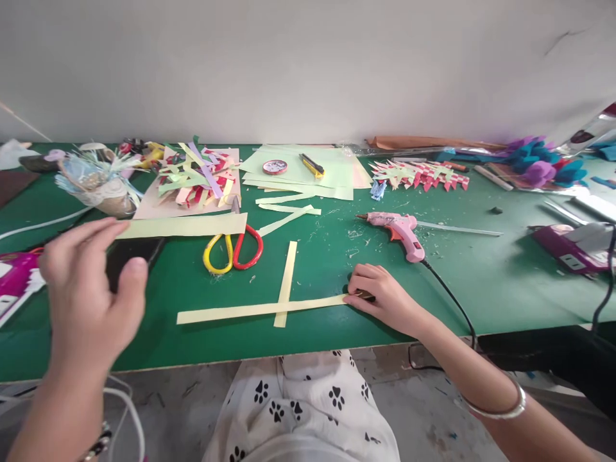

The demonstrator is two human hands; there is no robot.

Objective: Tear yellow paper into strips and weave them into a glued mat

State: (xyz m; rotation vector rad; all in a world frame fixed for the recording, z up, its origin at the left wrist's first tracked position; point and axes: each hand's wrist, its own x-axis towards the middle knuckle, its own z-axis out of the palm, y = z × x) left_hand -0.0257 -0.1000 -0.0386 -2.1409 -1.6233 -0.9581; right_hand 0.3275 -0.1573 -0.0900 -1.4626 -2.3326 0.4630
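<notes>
My right hand [382, 296] pinches the right end of a long, narrow pale-yellow paper strip [231, 312] close to the table's front edge. This strip lies across a shorter yellow paper strip [290, 269], and the two form a cross. At the left, my left hand [94, 282] is raised with the thumb well apart from the fingers. Its fingertips are at the left end of a wider pale-yellow paper strip [187, 225], which passes over a dark phone-like object [144, 253] and the scissors [246, 249] with red and yellow handles.
A pink glue gun [397, 230] lies right of centre, its cord running off the front edge. Behind are paper sheets [264, 170] with a cutter [312, 167] and tape roll [274, 167], folded strips [289, 212], coloured scraps [197, 173] and a red-white woven paper piece [423, 175].
</notes>
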